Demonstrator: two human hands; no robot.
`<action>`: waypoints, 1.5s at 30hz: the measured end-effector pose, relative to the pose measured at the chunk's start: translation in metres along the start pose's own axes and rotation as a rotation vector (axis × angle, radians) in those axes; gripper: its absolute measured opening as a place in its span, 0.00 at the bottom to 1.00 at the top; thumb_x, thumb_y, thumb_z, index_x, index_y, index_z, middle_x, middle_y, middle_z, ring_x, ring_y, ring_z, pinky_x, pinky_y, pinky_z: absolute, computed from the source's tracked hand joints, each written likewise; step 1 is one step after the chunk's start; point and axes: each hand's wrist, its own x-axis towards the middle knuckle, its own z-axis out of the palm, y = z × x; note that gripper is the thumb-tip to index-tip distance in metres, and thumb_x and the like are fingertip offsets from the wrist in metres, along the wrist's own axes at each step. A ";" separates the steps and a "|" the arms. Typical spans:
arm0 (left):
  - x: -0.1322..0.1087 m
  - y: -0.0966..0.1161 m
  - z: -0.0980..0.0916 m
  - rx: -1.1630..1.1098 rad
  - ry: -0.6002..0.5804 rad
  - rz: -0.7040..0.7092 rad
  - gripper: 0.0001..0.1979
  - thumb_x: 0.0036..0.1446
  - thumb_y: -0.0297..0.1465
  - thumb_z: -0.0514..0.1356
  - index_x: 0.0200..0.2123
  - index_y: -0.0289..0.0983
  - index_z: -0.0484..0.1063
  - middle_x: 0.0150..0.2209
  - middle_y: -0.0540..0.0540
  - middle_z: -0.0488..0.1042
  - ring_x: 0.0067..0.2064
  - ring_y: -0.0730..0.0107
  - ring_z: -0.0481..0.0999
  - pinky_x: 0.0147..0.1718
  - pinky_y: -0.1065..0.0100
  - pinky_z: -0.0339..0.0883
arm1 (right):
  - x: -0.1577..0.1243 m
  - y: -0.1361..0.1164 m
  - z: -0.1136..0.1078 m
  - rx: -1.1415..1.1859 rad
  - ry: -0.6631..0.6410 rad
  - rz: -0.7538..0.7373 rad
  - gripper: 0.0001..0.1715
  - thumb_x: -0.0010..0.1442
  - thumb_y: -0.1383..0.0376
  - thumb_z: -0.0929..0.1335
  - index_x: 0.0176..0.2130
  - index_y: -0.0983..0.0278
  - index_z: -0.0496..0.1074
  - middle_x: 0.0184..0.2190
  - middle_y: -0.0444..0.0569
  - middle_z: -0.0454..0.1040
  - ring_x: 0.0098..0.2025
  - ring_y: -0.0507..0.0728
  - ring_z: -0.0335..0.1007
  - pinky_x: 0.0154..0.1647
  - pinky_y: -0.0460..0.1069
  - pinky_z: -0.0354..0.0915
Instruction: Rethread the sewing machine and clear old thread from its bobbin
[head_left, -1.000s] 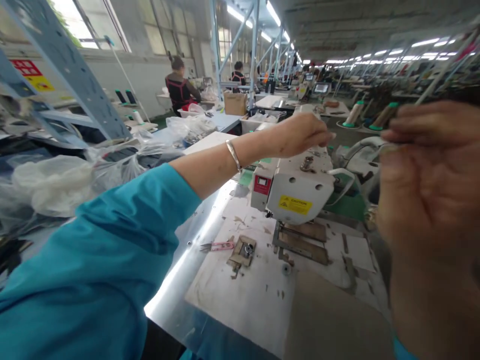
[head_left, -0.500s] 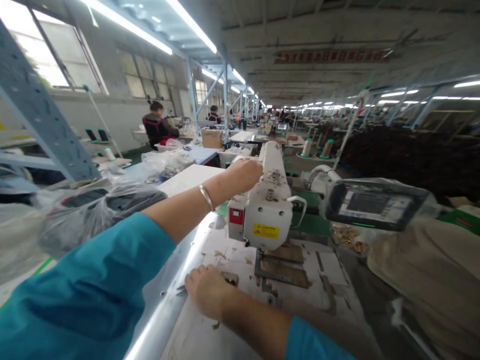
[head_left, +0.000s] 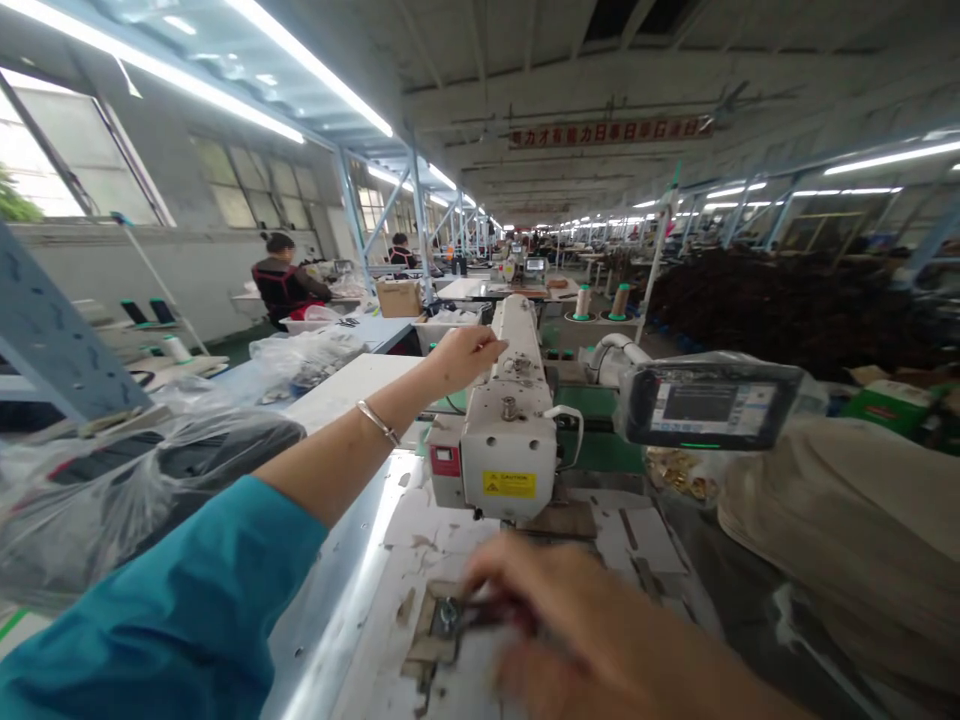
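My left hand (head_left: 469,357), with a silver bangle on the wrist, reaches over the left side of the white sewing machine (head_left: 510,440). Its thumb and forefinger are pinched near the top of the machine arm; what lies between them is too small to make out. Smeared by motion, my right hand (head_left: 555,610) is in front of the needle head, above the work plate (head_left: 390,600). Its fingers are curled round a dark tool (head_left: 504,612) that looks like small scissors. Just left of it sits a metal fitting (head_left: 448,615) on the plate.
A control screen (head_left: 712,405) in plastic stands at the right, beside a beige fabric pile (head_left: 840,510). Bagged dark cloth (head_left: 180,480) lies at the left. Thread cones (head_left: 619,302) stand behind the machine. A co-worker (head_left: 281,280) sits farther back at the left.
My right hand has moved right and closer to the camera from the plate's left side, uncovering the metal fitting. My left hand stays by the machine arm. The view has shifted.
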 end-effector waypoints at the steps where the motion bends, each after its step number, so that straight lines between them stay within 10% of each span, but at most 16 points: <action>1: 0.004 0.000 0.004 -0.164 0.021 -0.031 0.14 0.64 0.34 0.56 0.27 0.35 0.68 0.25 0.50 0.71 0.27 0.73 0.67 0.29 0.70 0.59 | -0.004 0.001 -0.027 -0.054 0.194 0.042 0.14 0.71 0.55 0.59 0.49 0.58 0.67 0.36 0.45 0.76 0.34 0.53 0.74 0.30 0.45 0.65; 3: 0.010 0.002 0.012 -0.488 0.037 -0.107 0.12 0.66 0.31 0.56 0.29 0.35 0.67 0.30 0.48 0.74 0.28 0.75 0.71 0.29 0.72 0.62 | 0.003 0.018 -0.071 -0.254 0.575 0.075 0.14 0.72 0.55 0.57 0.46 0.60 0.65 0.34 0.46 0.75 0.36 0.55 0.72 0.35 0.48 0.65; 5: 0.013 0.008 0.018 -0.721 0.046 -0.156 0.12 0.67 0.29 0.54 0.29 0.35 0.65 0.34 0.46 0.77 0.31 0.76 0.75 0.30 0.73 0.66 | 0.023 0.050 -0.102 -0.524 0.683 0.130 0.12 0.69 0.58 0.62 0.47 0.62 0.65 0.40 0.50 0.76 0.43 0.59 0.74 0.42 0.51 0.64; 11: 0.018 0.017 0.023 -0.739 0.162 -0.215 0.16 0.68 0.26 0.54 0.25 0.35 0.63 0.21 0.51 0.72 0.23 0.79 0.72 0.26 0.76 0.67 | 0.084 0.127 -0.130 -0.888 0.486 0.388 0.11 0.68 0.61 0.63 0.49 0.63 0.67 0.50 0.54 0.77 0.48 0.65 0.75 0.40 0.54 0.65; 26: 0.023 0.021 0.029 -0.626 0.189 -0.109 0.17 0.67 0.24 0.54 0.23 0.36 0.62 0.19 0.53 0.69 0.20 0.82 0.68 0.22 0.78 0.62 | 0.113 0.130 -0.127 -0.967 0.416 0.406 0.11 0.68 0.60 0.63 0.47 0.62 0.71 0.49 0.54 0.78 0.46 0.66 0.75 0.41 0.56 0.66; 32: -0.073 0.043 -0.027 -0.812 0.024 0.142 0.15 0.65 0.29 0.53 0.23 0.38 0.63 0.19 0.55 0.69 0.20 0.79 0.69 0.19 0.75 0.59 | 0.056 0.123 -0.123 -0.617 0.666 0.132 0.16 0.67 0.61 0.66 0.52 0.66 0.69 0.35 0.47 0.75 0.34 0.52 0.68 0.37 0.49 0.62; 37: -0.200 0.034 -0.029 -0.379 -1.031 -0.164 0.11 0.54 0.30 0.66 0.42 0.48 0.79 0.37 0.53 0.82 0.37 0.65 0.80 0.36 0.66 0.70 | -0.033 0.125 -0.097 -0.412 0.754 0.314 0.11 0.61 0.58 0.69 0.36 0.64 0.73 0.21 0.39 0.62 0.23 0.49 0.52 0.27 0.49 0.52; 45: -0.271 -0.026 0.090 0.307 -0.678 -0.437 0.07 0.60 0.31 0.56 0.36 0.36 0.74 0.36 0.40 0.78 0.39 0.51 0.78 0.38 0.59 0.67 | -0.108 0.154 0.029 -0.261 0.059 0.467 0.17 0.66 0.65 0.60 0.46 0.65 0.76 0.41 0.55 0.79 0.43 0.61 0.76 0.46 0.56 0.69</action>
